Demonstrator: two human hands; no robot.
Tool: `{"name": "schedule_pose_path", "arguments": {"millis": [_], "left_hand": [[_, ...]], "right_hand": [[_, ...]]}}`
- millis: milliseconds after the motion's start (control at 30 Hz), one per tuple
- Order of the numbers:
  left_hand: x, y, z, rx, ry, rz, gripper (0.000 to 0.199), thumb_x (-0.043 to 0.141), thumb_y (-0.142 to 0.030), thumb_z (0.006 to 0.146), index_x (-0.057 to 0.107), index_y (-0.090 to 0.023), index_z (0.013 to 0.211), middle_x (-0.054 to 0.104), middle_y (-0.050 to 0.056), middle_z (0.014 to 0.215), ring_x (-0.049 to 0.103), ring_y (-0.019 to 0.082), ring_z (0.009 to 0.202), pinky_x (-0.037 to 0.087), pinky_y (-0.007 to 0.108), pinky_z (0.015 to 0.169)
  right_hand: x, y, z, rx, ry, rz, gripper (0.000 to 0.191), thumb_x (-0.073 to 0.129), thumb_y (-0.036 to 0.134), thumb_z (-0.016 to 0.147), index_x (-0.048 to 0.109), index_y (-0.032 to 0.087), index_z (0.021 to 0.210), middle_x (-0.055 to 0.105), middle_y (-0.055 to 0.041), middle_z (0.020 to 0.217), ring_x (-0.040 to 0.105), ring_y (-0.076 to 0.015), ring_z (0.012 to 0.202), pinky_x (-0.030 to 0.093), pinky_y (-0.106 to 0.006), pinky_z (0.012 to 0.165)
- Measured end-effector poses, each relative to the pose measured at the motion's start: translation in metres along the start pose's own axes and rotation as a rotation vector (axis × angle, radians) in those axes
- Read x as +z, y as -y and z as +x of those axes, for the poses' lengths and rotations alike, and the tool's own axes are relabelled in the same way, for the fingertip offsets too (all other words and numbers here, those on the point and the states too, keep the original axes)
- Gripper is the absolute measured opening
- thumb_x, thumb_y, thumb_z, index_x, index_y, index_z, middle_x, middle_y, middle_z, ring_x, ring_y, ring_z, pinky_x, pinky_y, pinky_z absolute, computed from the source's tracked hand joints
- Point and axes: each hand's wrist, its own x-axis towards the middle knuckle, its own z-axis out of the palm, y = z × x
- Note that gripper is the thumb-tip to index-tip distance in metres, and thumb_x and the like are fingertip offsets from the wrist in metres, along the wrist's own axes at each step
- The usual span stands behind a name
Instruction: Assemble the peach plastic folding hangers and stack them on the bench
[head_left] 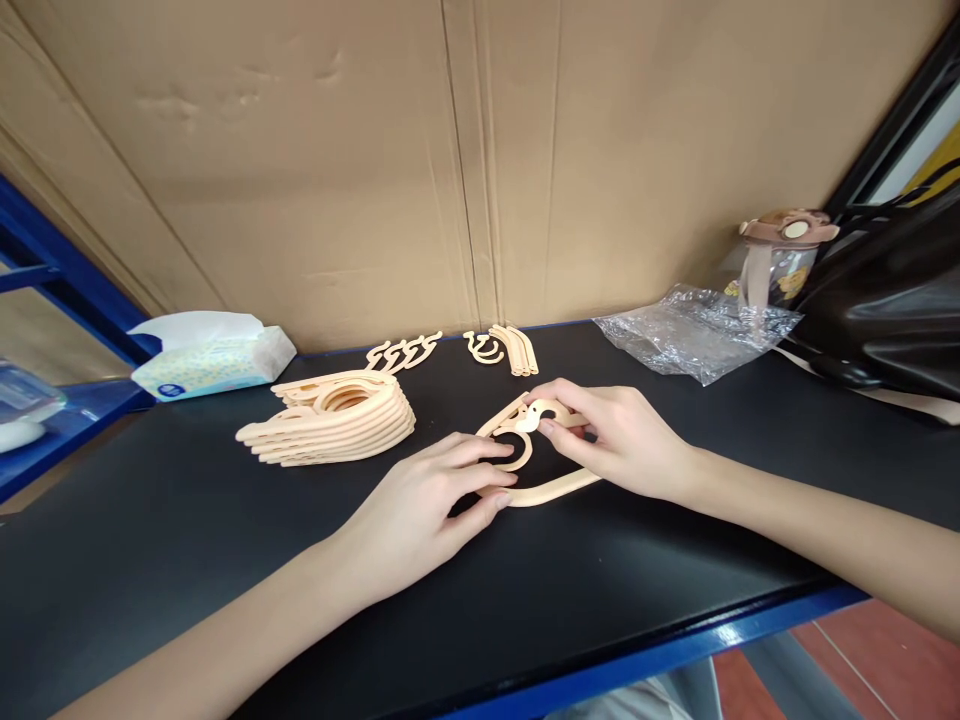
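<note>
A cream plastic clothes hanger point(553, 490) lies on the black table between my hands. My left hand point(420, 495) holds its left end, the fingers over the ring-shaped part and the thumb against the lower bar. My right hand point(637, 435) pinches a small curved hook piece point(534, 414) between thumb and fingers, just above the hanger's upper side. Part of the hook piece and the hanger's right end are hidden behind my right hand. Whether the hook piece is joined to the hanger, I cannot tell.
A stack of similar hangers point(337, 425) stands to the left. Behind lie several loose hooks point(405, 352), more hooks point(484, 348) and short curved bars point(514, 350). A tissue pack point(217, 365), crumpled clear plastic bag point(697, 330), water bottle point(784, 260) and black bag point(892, 290) line the back.
</note>
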Motion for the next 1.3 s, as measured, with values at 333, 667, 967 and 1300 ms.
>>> {"name": "schedule_pose_path", "arguments": {"millis": [333, 667, 967, 1300], "left_hand": [[0.0001, 0.0030, 0.0012, -0.160, -0.064, 0.023, 0.030, 0.051, -0.029, 0.087, 0.047, -0.018, 0.060, 0.061, 0.001, 0.110, 0.058, 0.015, 0.085, 0.045, 0.025, 0.062], [-0.0026, 0.0029, 0.0021, -0.236, -0.103, 0.044, 0.010, 0.051, -0.025, 0.087, 0.054, -0.022, 0.097, 0.057, 0.002, 0.111, 0.058, 0.015, 0.078, 0.046, 0.028, 0.064], [0.0016, 0.0047, 0.0020, -0.218, -0.060, 0.044, 0.030, 0.053, -0.035, 0.088, 0.054, -0.028, 0.117, 0.054, 0.002, 0.125, 0.054, 0.021, 0.107, 0.047, 0.035, 0.089], [-0.0048, -0.0032, 0.0004, -0.234, -0.089, 0.127, 0.019, 0.052, -0.029, 0.087, 0.058, -0.024, 0.104, 0.061, 0.003, 0.113, 0.059, 0.023, 0.097, 0.048, 0.038, 0.084]], "right_hand": [[0.0013, -0.0007, 0.0005, 0.026, -0.006, -0.019, 0.023, 0.046, 0.034, 0.090, 0.056, 0.021, 0.106, 0.055, 0.0047, 0.062, 0.048, -0.0087, 0.053, 0.035, -0.020, 0.056], [0.0002, 0.0015, 0.0009, 0.015, -0.004, -0.029, 0.022, 0.045, 0.033, 0.089, 0.056, 0.020, 0.104, 0.056, 0.0041, 0.061, 0.050, -0.0094, 0.054, 0.034, -0.020, 0.055], [0.0016, 0.0016, 0.0003, 0.003, -0.013, -0.030, 0.021, 0.046, 0.031, 0.089, 0.056, 0.021, 0.104, 0.057, 0.0041, 0.062, 0.051, -0.0095, 0.054, 0.034, -0.020, 0.054], [0.0011, 0.0000, -0.0004, -0.037, 0.030, 0.001, 0.016, 0.042, 0.022, 0.089, 0.052, 0.021, 0.102, 0.060, 0.0030, 0.073, 0.050, -0.0086, 0.057, 0.036, -0.020, 0.055]]}}
